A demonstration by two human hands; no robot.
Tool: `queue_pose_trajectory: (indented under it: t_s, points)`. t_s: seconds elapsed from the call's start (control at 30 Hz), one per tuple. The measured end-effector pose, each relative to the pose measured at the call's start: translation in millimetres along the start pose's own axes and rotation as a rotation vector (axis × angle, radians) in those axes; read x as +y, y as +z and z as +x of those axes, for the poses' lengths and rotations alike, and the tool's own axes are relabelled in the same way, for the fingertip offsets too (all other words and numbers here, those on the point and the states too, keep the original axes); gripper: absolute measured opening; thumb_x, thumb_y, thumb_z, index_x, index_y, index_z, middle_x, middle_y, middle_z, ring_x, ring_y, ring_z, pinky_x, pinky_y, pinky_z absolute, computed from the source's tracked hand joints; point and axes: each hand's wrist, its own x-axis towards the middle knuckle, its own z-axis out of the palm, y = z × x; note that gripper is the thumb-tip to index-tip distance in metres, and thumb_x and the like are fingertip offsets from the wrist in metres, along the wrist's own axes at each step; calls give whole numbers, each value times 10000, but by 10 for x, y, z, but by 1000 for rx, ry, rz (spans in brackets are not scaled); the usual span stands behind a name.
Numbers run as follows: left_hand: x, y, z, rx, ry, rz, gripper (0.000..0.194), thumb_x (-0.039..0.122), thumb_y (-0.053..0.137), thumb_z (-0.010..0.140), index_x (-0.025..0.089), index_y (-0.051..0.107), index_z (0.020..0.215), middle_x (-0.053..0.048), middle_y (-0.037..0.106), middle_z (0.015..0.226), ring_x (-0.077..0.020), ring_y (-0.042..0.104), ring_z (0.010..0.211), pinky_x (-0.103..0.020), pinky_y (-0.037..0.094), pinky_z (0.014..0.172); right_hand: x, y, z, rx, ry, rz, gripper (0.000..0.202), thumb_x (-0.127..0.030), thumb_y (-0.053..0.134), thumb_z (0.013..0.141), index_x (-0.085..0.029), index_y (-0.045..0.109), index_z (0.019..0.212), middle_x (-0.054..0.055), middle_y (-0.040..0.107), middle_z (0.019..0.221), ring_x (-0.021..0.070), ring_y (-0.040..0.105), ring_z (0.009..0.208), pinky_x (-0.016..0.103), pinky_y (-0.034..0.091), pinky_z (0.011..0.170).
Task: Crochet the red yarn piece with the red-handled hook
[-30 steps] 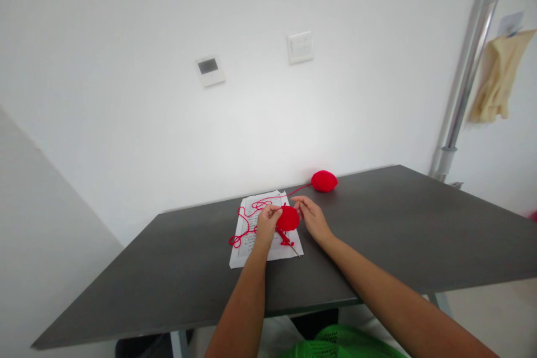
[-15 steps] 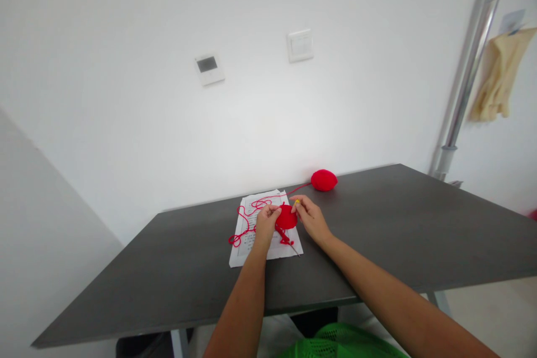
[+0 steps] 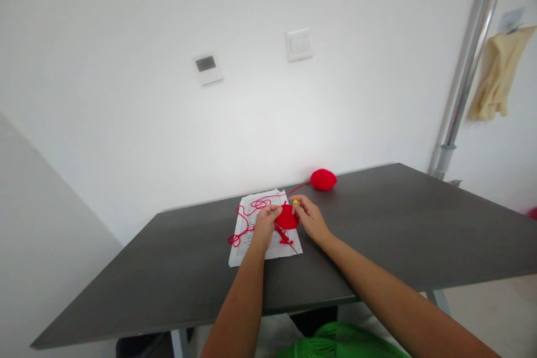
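Observation:
My left hand pinches the left edge of a round red piece above the printed paper. On the right side of that piece, my right hand is closed on a small yellow item, its fingertips close to the red edge. Red yarn lies in loose loops over the sheet. Below the hands, a small red bundle rests by a thin pointed metal tool. A strand runs back to a red yarn ball.
The dark grey table stands against a white wall with a thermostat panel and a switch. At the right are a metal pipe and hanging cream gloves.
The round red piece has shifted slightly to the right between my hands. More of the yellow item shows at my right fingertips. Both hands remain in nearly the same place.

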Motion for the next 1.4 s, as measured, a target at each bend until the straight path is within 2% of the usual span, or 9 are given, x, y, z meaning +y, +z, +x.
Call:
queue_pose_trajectory:
  t_s: [0.1, 0.2, 0.27, 0.43, 0.57, 0.9, 1.13, 1.3, 1.4]
  points:
    - [-21, -22, 23, 14, 22, 35, 263, 311, 760, 588, 145, 606, 722, -4, 643, 626, -125, 600, 584, -237, 442, 592, -30, -1, -11, 5, 3, -2, 189, -300, 415, 841, -208, 558, 924, -21, 529, 619, 151, 489, 559, 261, 387, 535]
    - [-53, -50, 56, 49, 65, 87, 233, 301, 751, 599, 147, 628, 723, -2, 642, 642, -110, 584, 582, -224, 428, 588, -55, -4, -17, 39, -7, -6, 207, -290, 410, 847, -208, 532, 993, -29, 522, 611, 158, 495, 560, 270, 397, 560]
    - [-70, -64, 73, 77, 94, 115, 221, 301, 745, 610, 151, 638, 733, -9, 650, 669, -116, 590, 605, -232, 435, 605, -58, -8, -14, 66, -16, -21, 245, -287, 410, 847, -205, 515, 1052, -34, 517, 605, 164, 503, 566, 275, 399, 577]
    - [-76, -71, 77, 115, 164, 171, 183, 280, 724, 634, 159, 639, 743, -21, 657, 695, -139, 607, 657, -261, 457, 659, -55, -15, -4, 87, -7, -70, 182, -286, 407, 841, -215, 513, 970, -34, 524, 607, 165, 516, 570, 274, 387, 581]
    - [-62, -65, 69, 125, 187, 198, 171, 263, 707, 640, 163, 637, 760, -22, 653, 691, -145, 608, 656, -263, 457, 650, -73, -13, -11, 79, -15, -95, 188, -297, 414, 848, -209, 499, 990, -32, 531, 612, 171, 528, 579, 279, 399, 590]
    - [-47, -67, 55, 93, 212, 212, 219, 169, 671, 607, 153, 643, 824, -39, 667, 781, -152, 616, 756, -273, 459, 729, 18, 9, -9, 14, -42, -89, 200, -331, 421, 866, -199, 508, 987, -8, 559, 666, 167, 546, 608, 278, 438, 591]
    - [-33, -60, 37, 79, 199, 174, 225, 164, 689, 603, 159, 654, 825, -22, 657, 753, -138, 607, 730, -255, 452, 705, 13, 5, -8, 12, -50, -92, 190, -325, 407, 876, -204, 507, 983, -4, 568, 675, 167, 545, 613, 278, 436, 586]
    - [-30, -65, 30, 23, 187, 144, 350, 174, 673, 630, 168, 681, 980, -18, 670, 785, -133, 609, 701, -252, 463, 678, 23, 11, -5, 1, -41, -50, 191, -320, 413, 873, -202, 476, 1010, -5, 583, 681, 162, 544, 594, 277, 436, 575]
    - [-46, -75, 41, -6, 174, 162, 382, 159, 655, 639, 173, 691, 1019, -35, 691, 824, -153, 624, 727, -270, 477, 693, 18, 16, -7, -19, -29, -33, 142, -318, 425, 869, -206, 460, 948, 1, 600, 676, 164, 558, 603, 285, 449, 591]
